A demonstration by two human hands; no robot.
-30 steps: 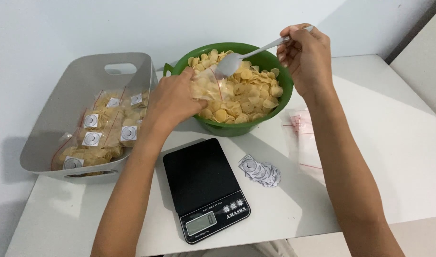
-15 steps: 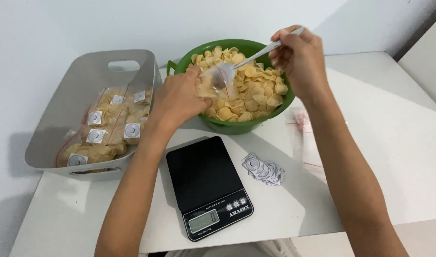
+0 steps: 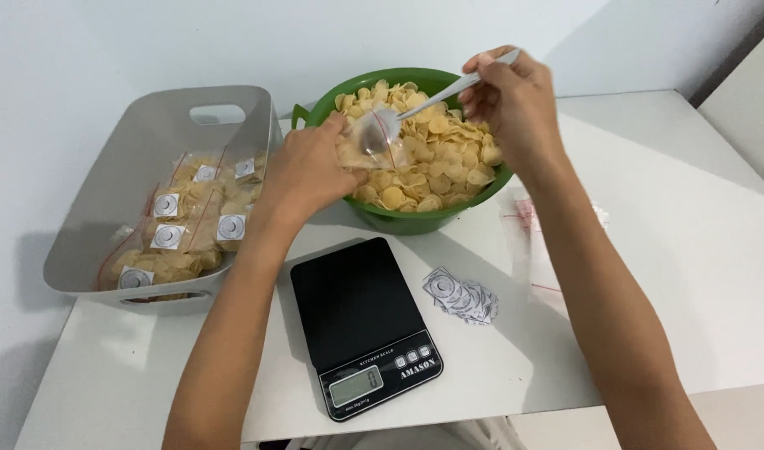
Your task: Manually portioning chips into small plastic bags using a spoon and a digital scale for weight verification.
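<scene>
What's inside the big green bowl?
The green bowl is heaped with pale yellow chips. The right hand holds a spoon over them, and the left hand holds a clear bag at the rim. The chips hide the bowl's bottom.

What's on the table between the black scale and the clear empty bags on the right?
In the head view, a small pile of round-printed labels lies between the scale and bags.
</scene>
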